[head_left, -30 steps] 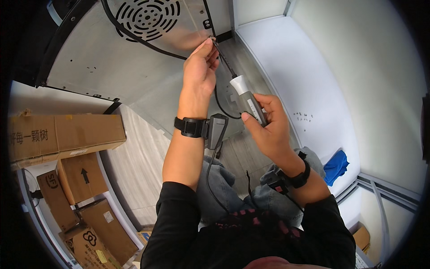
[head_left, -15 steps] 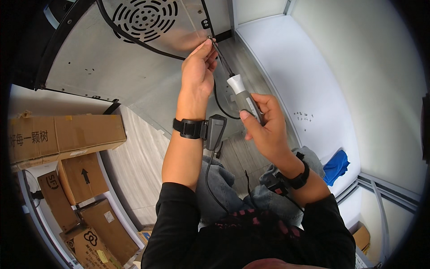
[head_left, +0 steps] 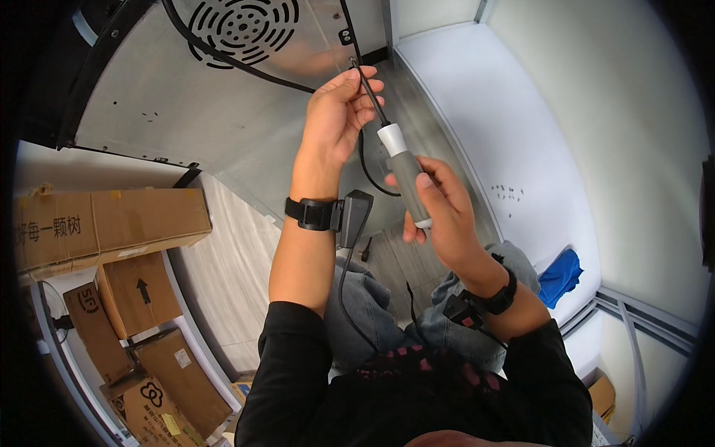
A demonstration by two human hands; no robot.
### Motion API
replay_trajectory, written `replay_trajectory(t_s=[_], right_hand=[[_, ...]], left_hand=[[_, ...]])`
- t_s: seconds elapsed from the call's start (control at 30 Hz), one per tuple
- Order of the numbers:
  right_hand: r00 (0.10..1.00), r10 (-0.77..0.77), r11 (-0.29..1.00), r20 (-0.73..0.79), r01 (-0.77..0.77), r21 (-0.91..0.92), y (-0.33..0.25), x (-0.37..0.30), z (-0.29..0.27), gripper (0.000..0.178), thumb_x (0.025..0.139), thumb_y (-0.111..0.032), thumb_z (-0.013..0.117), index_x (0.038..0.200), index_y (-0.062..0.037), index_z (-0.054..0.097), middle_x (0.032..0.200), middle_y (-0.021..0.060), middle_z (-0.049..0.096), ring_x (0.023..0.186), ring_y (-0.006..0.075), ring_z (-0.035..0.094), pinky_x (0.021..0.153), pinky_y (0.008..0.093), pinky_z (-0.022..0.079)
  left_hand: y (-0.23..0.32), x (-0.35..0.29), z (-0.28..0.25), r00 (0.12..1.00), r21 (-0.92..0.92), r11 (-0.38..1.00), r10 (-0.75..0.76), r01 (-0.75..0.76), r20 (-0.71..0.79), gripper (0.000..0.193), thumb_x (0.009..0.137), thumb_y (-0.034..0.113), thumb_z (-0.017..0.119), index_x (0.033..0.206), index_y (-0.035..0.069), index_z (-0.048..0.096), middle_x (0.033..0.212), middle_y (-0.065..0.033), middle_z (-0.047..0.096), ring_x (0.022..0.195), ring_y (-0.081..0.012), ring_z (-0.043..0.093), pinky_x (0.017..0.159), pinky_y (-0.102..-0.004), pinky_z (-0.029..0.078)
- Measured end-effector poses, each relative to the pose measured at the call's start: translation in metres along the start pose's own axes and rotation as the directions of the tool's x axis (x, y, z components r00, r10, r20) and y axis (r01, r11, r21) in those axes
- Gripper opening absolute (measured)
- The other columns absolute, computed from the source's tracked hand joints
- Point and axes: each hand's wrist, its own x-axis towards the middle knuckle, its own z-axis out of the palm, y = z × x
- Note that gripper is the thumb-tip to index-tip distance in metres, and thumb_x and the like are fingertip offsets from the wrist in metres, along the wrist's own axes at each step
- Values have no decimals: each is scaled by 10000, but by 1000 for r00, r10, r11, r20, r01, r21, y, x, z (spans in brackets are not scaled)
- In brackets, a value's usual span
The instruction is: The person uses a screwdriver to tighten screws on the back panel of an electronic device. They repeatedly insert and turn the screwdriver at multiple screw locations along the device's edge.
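My right hand (head_left: 445,205) is closed around the grey handle of a screwdriver (head_left: 406,171) with a white collar and a long dark shaft. The shaft slants up and left, its tip meeting a small screw (head_left: 352,59) near the edge of a grey metal panel (head_left: 223,127). Beside that tip my left hand (head_left: 339,112) has its fingers loosely apart, with the shaft crossing in front of them. Whether the fingers touch the shaft is hard to make out. Both wrists wear black straps with small devices.
A black cable (head_left: 223,58) hangs across the panel beside a round vent (head_left: 242,26). Cardboard boxes (head_left: 149,223) are stacked at the left. On the white ledge (head_left: 477,97) to the right lie several small screws (head_left: 506,192) and a blue cloth (head_left: 560,277).
My left fingers have come off the screw at the tip and opened, moving slightly down and right. My right hand has shifted its grip on the handle, showing more of it.
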Motion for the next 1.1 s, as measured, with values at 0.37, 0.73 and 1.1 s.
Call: replay_trajectory(t_s=[0.37,0.73,1.1], right_hand=[[961,-235,884,-148,148,-443,2,-3,4,353,854,-139,602,1113,16,419,889,102,625,633,134,562,554,281,461],[964,-253,783,-82,154,-603,2,-4,4,468,868,-295,613,1140,29,414,810,106,623,610,125,577,532,262,447],[982,174,985,79,-175,8,-17,4,-8,403,927,-359,501,1090,5,442,738,77,577,574,68,510,417,211,355]], left_hand=[[4,-6,14,999,217,976,10,-2,-37,308,975,254,430,938,-1,598,774,-84,639,587,-131,576,503,-217,455],[0,-10,4,994,325,944,-81,54,70,378,971,309,439,755,29,573,618,-45,569,443,-112,501,379,-220,402],[5,-17,9,988,218,971,-122,99,93,299,968,245,460,802,22,572,603,-26,572,412,-74,483,358,-182,347]])
